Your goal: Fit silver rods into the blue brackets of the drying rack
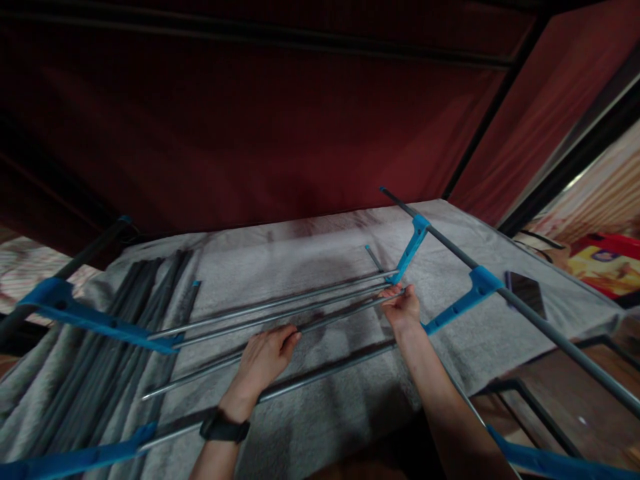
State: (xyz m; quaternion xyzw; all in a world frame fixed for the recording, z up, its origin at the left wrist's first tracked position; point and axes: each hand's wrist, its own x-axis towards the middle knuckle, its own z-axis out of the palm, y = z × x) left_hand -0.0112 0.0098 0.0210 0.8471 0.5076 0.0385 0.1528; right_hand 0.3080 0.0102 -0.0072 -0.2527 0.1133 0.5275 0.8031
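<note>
My left hand (pixel 265 360), with a dark watch on its wrist, wraps round the middle of a thin metal tube (pixel 345 312). The right hand (pixel 401 307) grips that tube near its far right end, beside a blue plastic bracket (pixel 413 247). The tube's left end lies free, short of the left blue bracket (pixel 100 321). Two similar tubes (pixel 280 307) run between the left and right brackets, just beyond my hands. Closer to me, another tube (pixel 330 370) passes beneath my left wrist. A thicker grey pole (pixel 450 247) carries the brackets on the right.
Grey cloth (pixel 300 427) covers the surface below. Several grey tubes (pixel 115 313) lie bunched at the left. A phone (pixel 525 293) rests beyond the right pole, and a red and yellow package (pixel 607 263) sits farther right. Dark red fabric (pixel 280 133) forms a wall behind.
</note>
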